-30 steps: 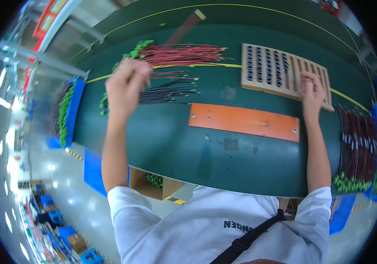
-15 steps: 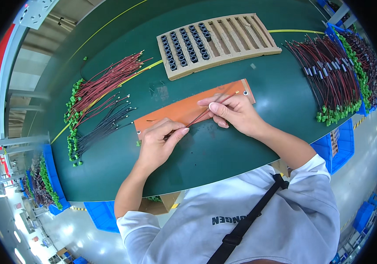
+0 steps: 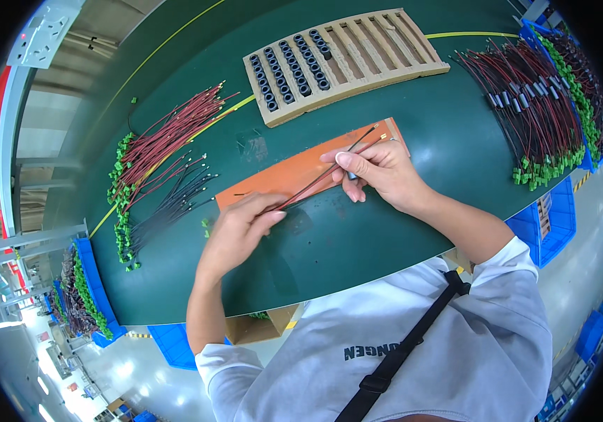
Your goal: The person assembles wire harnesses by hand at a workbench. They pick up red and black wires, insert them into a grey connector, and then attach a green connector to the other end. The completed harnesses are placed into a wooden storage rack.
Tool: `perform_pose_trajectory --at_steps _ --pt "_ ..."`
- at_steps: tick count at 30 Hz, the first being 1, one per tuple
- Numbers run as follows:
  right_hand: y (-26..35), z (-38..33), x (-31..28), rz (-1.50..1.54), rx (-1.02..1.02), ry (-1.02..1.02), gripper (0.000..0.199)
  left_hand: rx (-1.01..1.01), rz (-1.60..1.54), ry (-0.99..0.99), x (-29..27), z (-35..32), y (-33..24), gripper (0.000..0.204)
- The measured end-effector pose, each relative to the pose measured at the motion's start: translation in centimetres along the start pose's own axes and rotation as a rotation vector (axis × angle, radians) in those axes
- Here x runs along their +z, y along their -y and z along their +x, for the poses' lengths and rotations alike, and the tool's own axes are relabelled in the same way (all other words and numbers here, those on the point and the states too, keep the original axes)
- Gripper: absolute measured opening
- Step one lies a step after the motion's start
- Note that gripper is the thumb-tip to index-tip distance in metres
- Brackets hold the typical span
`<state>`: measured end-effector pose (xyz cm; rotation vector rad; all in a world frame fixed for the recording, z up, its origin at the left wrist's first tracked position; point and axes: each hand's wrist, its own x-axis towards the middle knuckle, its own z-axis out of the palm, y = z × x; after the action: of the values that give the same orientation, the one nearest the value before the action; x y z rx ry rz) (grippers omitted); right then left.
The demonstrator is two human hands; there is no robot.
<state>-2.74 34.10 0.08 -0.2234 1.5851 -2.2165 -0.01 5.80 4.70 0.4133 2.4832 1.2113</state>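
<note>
My left hand (image 3: 239,224) pinches a pair of thin red and black wires (image 3: 310,189) over the front edge of an orange board (image 3: 262,178). The wires run up to my right hand (image 3: 384,176), whose thumb and forefinger grip them near their far ends. Those ends fan apart beyond my fingers: one black, one red with a pale metal tip. A small dark cylinder with a shiny side (image 3: 353,176) sits in the curled fingers of my right hand; whether the wires pass through it I cannot tell. My left palm hides the near ends.
Behind the board lies a slotted tan tray (image 3: 357,90) with black ring-shaped pieces (image 3: 286,74) in its left slots. Red wires (image 3: 175,126) and black wires (image 3: 172,191) with green connectors lie left. Wires bearing grey cylinders (image 3: 526,105) lie right, beside a blue bin (image 3: 560,77).
My left hand has slid left along the wires. The wire ends now stick out farther past my right hand, separated, and the dark cylinder has come into sight there.
</note>
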Motion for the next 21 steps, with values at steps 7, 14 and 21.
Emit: perform_pose_trajectory --at_steps 7,14,21 --pt "-0.9 -0.1 0.3 -0.04 -0.068 -0.018 0.028 0.199 -0.086 -0.155 5.2 3.9 -3.3 0.021" --pt "0.8 0.5 -1.5 0.169 -0.16 -0.141 0.033 0.134 -0.188 -0.18 5.2 4.2 -1.7 0.021" --pt "0.0 0.9 -1.7 0.215 -0.211 -0.186 0.022 0.104 -0.198 -0.194 5.3 4.4 -1.1 0.024"
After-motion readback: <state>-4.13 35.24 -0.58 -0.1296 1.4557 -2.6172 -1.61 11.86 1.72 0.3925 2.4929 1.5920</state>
